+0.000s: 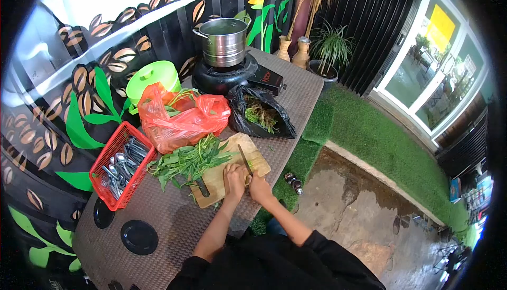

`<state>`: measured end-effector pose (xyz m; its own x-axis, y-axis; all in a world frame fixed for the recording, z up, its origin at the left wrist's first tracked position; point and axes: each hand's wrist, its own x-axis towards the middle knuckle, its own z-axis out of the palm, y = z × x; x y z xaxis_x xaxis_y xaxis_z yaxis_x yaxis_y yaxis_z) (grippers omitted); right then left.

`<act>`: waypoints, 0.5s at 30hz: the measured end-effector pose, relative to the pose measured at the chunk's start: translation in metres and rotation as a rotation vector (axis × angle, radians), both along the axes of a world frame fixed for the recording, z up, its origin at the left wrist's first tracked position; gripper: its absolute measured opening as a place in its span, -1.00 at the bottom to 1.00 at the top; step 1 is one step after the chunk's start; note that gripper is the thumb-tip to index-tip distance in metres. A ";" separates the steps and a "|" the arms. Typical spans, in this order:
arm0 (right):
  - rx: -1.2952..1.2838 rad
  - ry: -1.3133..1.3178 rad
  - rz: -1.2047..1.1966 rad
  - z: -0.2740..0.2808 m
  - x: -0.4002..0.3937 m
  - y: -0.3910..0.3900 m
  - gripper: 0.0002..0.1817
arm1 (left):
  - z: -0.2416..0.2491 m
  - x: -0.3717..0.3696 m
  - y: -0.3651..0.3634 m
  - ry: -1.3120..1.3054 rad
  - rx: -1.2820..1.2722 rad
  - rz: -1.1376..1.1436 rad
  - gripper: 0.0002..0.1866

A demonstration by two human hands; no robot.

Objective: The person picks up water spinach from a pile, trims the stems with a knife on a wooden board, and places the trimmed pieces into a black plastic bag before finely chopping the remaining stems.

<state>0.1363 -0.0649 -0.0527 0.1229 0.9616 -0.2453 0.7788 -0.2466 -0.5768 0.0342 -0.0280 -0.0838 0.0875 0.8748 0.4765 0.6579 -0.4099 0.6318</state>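
Observation:
My right hand is closed round the handle of a knife, whose blade points away from me over the wooden cutting board. Just left of it, my left hand presses down on the board with its fingers bent together; what lies under them is hidden. Small green pieces lie near the blade. A pile of leafy greens covers the board's left part and spills onto the table. Behind the board are a red plastic bag with greens and a black plastic bag holding green and brown trimmings.
A steel pot stands on a black stove at the table's back. A green lidded container, a red basket of cutlery and black plates are at left. The woven tabletop's edge runs along the right.

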 end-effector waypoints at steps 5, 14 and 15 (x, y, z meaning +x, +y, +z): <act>-0.008 0.018 -0.038 0.008 -0.004 0.004 -0.63 | 0.004 -0.001 -0.006 0.168 0.078 -0.015 -0.81; 0.002 -0.039 0.017 0.008 0.005 -0.003 -0.63 | -0.006 -0.011 0.005 0.007 0.010 -0.093 -0.80; -0.027 -0.033 -0.005 0.009 0.001 -0.007 -0.61 | -0.005 -0.012 0.007 -0.063 -0.003 -0.108 -0.80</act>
<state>0.1374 -0.0722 -0.0433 0.1361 0.9541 -0.2667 0.7958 -0.2656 -0.5442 0.0222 -0.0206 -0.0888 0.1511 0.8635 0.4811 0.5693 -0.4739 0.6718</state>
